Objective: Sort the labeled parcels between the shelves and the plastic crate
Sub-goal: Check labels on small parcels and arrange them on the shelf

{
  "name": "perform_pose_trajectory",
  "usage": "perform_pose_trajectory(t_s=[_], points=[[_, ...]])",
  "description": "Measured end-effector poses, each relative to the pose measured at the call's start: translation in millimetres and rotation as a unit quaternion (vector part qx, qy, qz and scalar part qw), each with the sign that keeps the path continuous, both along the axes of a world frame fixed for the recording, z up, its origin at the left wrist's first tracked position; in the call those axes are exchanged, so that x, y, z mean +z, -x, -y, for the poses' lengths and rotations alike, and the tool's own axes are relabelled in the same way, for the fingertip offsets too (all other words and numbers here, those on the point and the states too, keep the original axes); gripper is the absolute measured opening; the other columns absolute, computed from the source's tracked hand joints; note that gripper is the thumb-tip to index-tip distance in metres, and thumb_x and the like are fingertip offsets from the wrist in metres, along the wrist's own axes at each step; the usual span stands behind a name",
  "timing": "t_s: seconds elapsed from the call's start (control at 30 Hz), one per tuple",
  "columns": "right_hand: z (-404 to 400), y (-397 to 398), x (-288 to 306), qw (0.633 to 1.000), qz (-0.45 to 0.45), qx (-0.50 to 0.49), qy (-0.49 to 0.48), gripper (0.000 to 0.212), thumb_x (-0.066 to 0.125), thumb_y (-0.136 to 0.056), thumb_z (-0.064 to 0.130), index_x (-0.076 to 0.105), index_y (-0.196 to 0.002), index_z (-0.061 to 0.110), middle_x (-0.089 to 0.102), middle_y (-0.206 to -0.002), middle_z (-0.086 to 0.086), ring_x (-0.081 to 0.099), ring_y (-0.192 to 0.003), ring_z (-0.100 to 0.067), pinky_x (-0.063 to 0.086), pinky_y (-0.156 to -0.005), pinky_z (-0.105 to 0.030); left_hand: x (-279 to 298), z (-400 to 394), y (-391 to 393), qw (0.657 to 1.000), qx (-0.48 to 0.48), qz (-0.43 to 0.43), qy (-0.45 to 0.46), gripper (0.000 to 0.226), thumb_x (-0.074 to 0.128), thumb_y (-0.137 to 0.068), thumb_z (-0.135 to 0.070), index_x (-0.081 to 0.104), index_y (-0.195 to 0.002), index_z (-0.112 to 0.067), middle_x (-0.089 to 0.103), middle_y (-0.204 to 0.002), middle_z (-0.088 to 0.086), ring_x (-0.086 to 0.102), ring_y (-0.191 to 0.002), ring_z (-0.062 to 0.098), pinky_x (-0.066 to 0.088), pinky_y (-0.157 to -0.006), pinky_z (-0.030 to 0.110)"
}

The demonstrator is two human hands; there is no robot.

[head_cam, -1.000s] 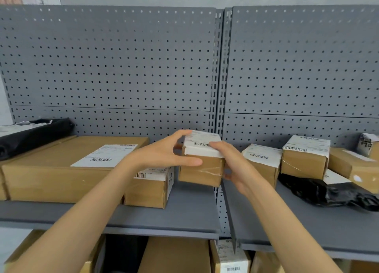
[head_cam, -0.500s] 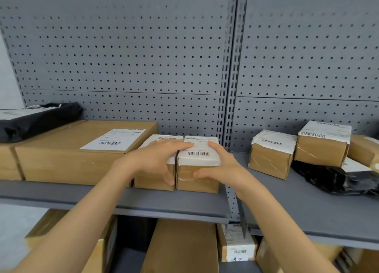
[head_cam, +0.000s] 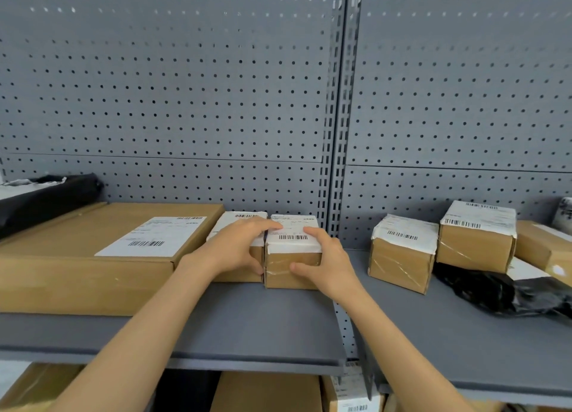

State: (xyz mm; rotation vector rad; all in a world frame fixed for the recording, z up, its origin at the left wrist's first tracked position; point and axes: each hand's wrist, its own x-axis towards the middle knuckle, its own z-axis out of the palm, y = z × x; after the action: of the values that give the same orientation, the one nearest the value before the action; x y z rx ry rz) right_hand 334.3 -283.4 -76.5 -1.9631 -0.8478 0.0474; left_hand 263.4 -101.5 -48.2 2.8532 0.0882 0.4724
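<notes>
A small brown parcel [head_cam: 292, 258] with a white barcode label stands on the grey left shelf [head_cam: 247, 325], pressed against a second small labeled parcel [head_cam: 235, 222] on its left. My left hand [head_cam: 236, 249] grips the small parcel's left side, fingers over the label and thumb down at the seam between the two boxes. My right hand [head_cam: 328, 264] holds its right side, with the thumb across the front face. The plastic crate is out of view.
A large flat labeled box [head_cam: 93, 256] and a black bag [head_cam: 46, 194] fill the shelf's left part. On the right shelf [head_cam: 448, 343] stand two small labeled parcels [head_cam: 402, 253] [head_cam: 478, 238], a black poly bag [head_cam: 501, 291] and more boxes. Further boxes sit on the level below.
The parcel, lifted a second ago, now stands on the shelf tight beside the other small box. Both hands went down with it and still hold it.
</notes>
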Motion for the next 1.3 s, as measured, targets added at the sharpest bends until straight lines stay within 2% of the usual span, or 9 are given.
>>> perform_pose_trajectory(t_s=[0.2,0.33,0.43,0.53,0.63,0.8,0.97,1.13,1.3], points=[[-11.7,-3.2,-6.1,0.999,0.025,-0.019,-0.005,0.071,0.065,-0.085,0.022,0.026,-0.143,0.030,0.035,-0.141,-0.005,0.040,-0.124,-0.020,0.033,-0.097,-0.028,2.0,-3.3,-4.3,1.000,0.001,-0.011,-0.016,0.093,0.084,-0.061,-0.018,0.036,-0.140,-0.028,0.036,-0.147,-0.006,0.031,-0.134,0.012,0.021,-0.107,0.022],[-0.4,-1.7,0.3,0.997,0.022,-0.036,-0.063,0.088,0.069,-0.081,0.021,0.012,-0.148,0.030,0.034,-0.144,0.000,0.034,-0.131,-0.017,0.030,-0.098,-0.024,10.1,6.1,1.1,1.000,-0.017,-0.008,0.000,0.103,0.085,-0.057,-0.038,0.028,-0.143,-0.032,0.027,-0.151,-0.007,0.017,-0.140,0.010,0.004,-0.115,0.028],[24.2,-5.9,18.0,0.981,0.098,-0.118,-0.115,0.070,0.066,-0.084,0.028,0.029,-0.143,0.023,0.039,-0.142,0.000,0.034,-0.130,-0.018,0.027,-0.098,-0.024,23.8,31.7,-2.7,0.996,-0.047,0.047,0.065,0.098,0.078,-0.056,-0.057,0.029,-0.139,-0.041,0.028,-0.146,-0.017,0.021,-0.136,0.003,0.020,-0.112,0.029],[55.4,-16.9,29.2,0.924,0.186,-0.308,-0.130,0.044,0.062,-0.084,0.030,0.051,-0.126,0.021,0.050,-0.129,-0.004,0.038,-0.116,-0.027,0.029,-0.092,-0.031,25.5,74.6,-21.9,0.980,-0.090,0.115,0.136,0.083,0.067,-0.065,-0.065,0.030,-0.137,-0.044,0.028,-0.143,-0.021,0.025,-0.125,-0.008,0.024,-0.103,0.021],[85.9,-30.3,22.6,0.903,0.136,-0.397,-0.091,0.040,0.061,-0.085,0.030,0.054,-0.123,0.021,0.044,-0.131,-0.011,0.037,-0.116,-0.034,0.030,-0.092,-0.038,8.9,118.8,-51.5,0.962,-0.140,0.101,0.214,0.071,0.056,-0.081,-0.058,0.024,-0.142,-0.039,0.022,-0.150,-0.013,0.022,-0.135,0.002,0.020,-0.104,0.022],[118.7,-44.1,-2.5,0.946,-0.059,-0.295,-0.119,0.059,0.055,-0.090,0.039,0.037,-0.137,0.009,0.044,-0.135,-0.012,0.043,-0.123,-0.030,0.036,-0.101,-0.038,-19.2,159.8,-96.9,0.921,-0.058,-0.030,0.384,0.082,0.047,-0.086,-0.059,0.011,-0.149,-0.021,0.017,-0.156,0.000,0.021,-0.142,0.018,0.022,-0.114,0.038],[120.9,-52.9,2.1,0.942,-0.131,-0.278,-0.133,0.056,0.053,-0.089,0.040,0.041,-0.136,0.011,0.048,-0.133,-0.006,0.048,-0.119,-0.023,0.039,-0.101,-0.037,-22.7,163.8,-105.6,0.883,-0.042,-0.048,0.465,0.055,0.044,-0.090,-0.054,0.050,-0.126,-0.013,0.057,-0.125,0.001,0.054,-0.110,0.014,0.042,-0.101,0.034],[122.7,-43.4,6.8,0.951,-0.107,-0.196,-0.214,0.047,0.058,-0.087,0.028,0.048,-0.132,0.018,0.055,-0.125,0.004,0.053,-0.105,-0.007,0.041,-0.082,-0.021,-15.9,155.5,-89.6,0.881,-0.025,0.021,0.472,0.030,0.047,-0.092,-0.043,0.052,-0.108,-0.019,0.060,-0.114,0.003,0.059,-0.103,0.020,0.046,-0.097,0.042],[120.7,-33.7,25.6,0.939,-0.066,-0.103,-0.322,0.039,0.057,-0.083,0.002,0.054,-0.112,0.029,0.061,-0.118,0.012,0.056,-0.108,-0.002,0.048,-0.073,-0.013,-1.0,150.4,-63.4,0.829,-0.093,0.178,0.521,0.021,0.065,-0.084,-0.018,0.051,-0.098,-0.025,0.060,-0.104,-0.008,0.061,-0.096,0.004,0.052,-0.085,0.025]])
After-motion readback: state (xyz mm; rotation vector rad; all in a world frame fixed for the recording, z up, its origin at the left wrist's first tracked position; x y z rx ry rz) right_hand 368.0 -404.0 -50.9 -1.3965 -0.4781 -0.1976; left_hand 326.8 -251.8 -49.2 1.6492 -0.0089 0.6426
